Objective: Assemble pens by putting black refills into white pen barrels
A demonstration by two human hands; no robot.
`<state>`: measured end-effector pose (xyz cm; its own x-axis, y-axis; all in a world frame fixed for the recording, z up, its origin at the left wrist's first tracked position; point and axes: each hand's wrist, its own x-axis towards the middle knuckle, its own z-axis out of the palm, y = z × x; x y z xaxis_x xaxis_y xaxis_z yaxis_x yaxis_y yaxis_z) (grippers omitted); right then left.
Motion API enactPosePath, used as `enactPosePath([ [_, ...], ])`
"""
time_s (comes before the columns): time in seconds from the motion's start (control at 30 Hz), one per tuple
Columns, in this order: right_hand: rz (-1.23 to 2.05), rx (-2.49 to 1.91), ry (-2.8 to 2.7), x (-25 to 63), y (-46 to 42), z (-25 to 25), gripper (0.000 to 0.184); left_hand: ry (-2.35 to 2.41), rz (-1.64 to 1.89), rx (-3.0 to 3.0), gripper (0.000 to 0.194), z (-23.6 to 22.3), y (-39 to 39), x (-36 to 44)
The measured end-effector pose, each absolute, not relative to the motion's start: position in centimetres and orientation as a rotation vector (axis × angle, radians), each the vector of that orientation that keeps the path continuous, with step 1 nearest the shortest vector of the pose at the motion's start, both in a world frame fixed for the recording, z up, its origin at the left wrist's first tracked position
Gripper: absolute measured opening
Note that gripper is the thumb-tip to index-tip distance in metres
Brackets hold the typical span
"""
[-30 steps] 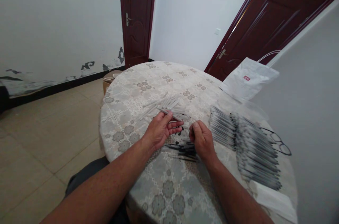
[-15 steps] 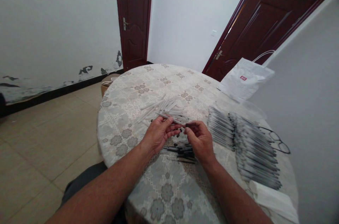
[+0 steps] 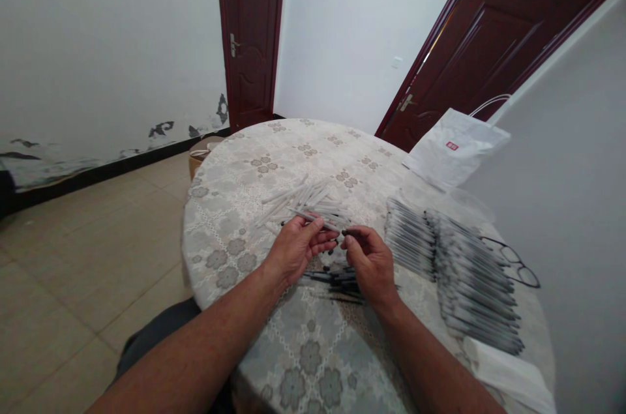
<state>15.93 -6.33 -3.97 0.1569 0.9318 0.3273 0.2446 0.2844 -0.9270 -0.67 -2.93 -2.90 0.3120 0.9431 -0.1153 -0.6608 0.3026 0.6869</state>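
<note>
My left hand [image 3: 296, 250] is closed around a pale pen barrel [image 3: 329, 225], which lies slantwise across its fingers. Just right of the barrel's end, my right hand [image 3: 372, 264] pinches a small black pen part [image 3: 345, 232]; a narrow gap separates the two. Beyond my left hand lies a loose pile of white pen barrels [image 3: 306, 195]. Several tiny black pieces [image 3: 327, 268] are scattered on the cloth below my fingers. Thin dark sticks, perhaps pen refills [image 3: 340, 280], lie in a heap partly hidden by my right hand.
Rows of pens with dark ends [image 3: 411, 238] and a larger stack of pens [image 3: 476, 280] are on the right. Glasses [image 3: 525, 274], a white paper bag [image 3: 457, 147] and a white roll-like item [image 3: 508, 368] are near the edge of the round, cloth-covered table [image 3: 235, 199].
A small gap now shows between the barrel's end and the black part, which were nearly touching before. The whole view has shifted slightly.
</note>
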Motion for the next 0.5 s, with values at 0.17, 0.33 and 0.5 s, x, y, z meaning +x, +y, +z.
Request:
enactPosePath([
  [0.17,0.706,-1.211,-1.377,15.75,-6.36,-3.80,0.018,0.575,1.145,0.589,0.025,-2.88,-2.84,-0.67],
  [0.33,0.674,-1.218,-1.396,15.75,-6.40,-3.80,0.018,0.577,1.131,0.610,0.023,-2.77,-2.92,-0.67],
  [0.5,0.620,-1.191,-1.445,15.91,-6.36,-3.93,0.016,0.595,1.131,0.613,0.023,-2.88,-2.99,-0.55],
])
